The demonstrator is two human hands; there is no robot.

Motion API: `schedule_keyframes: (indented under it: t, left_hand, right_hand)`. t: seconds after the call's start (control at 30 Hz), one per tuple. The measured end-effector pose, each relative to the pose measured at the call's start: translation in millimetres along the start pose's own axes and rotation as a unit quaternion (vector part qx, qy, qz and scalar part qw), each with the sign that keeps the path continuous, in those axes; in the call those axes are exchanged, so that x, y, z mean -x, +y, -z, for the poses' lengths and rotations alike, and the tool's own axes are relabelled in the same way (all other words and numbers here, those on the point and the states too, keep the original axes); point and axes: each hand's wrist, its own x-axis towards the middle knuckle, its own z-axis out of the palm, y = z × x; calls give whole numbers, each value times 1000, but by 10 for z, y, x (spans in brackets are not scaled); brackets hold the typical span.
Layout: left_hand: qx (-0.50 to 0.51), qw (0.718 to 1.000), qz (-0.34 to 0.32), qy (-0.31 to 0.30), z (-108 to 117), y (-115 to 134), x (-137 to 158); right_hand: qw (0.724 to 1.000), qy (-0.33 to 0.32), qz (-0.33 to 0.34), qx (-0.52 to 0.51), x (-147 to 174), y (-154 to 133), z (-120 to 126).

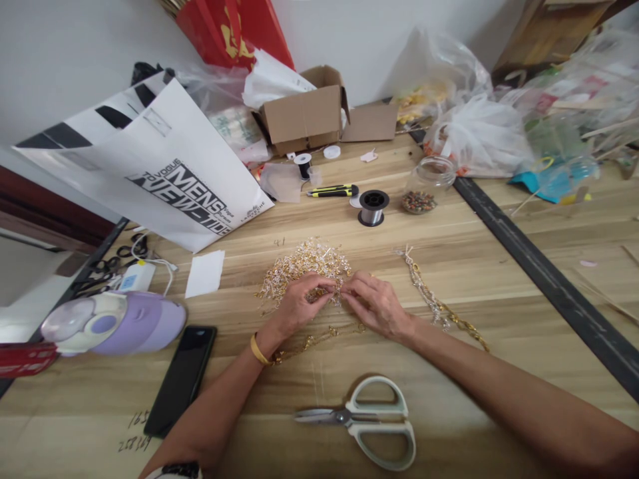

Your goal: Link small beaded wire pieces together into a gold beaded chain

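My left hand (302, 301) and my right hand (378, 307) meet at the fingertips, both closed in a pinch. Whatever lies between them is too small to make out. Just behind the fingers spreads a pile of small gold and clear beads or charms (299, 261). A gold beaded chain (312, 340) runs along the table below my hands, partly hidden by my left wrist. Right of my right hand lies a gold and clear beaded strand (428, 293). Scissors with pale handles (357, 418) rest nearer to me, blades pointing left.
Behind the pile are a wire spool (373, 209), a yellow-black box cutter (332, 191) and a jar of beads (422, 193). A phone (182, 379), a purple bottle (132, 322) and a white paper bag (184, 169) stand or lie left. A cardboard box (304, 116) sits at the back.
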Motion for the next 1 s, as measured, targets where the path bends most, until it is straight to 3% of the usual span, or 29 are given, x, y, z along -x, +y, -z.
schedule_keyframes:
  t: [1.0]
  left_hand:
    - [12,1000,0,-7,-14,-1,1]
  right_hand:
    - [1000,-5,14,-4,-8,0,-4]
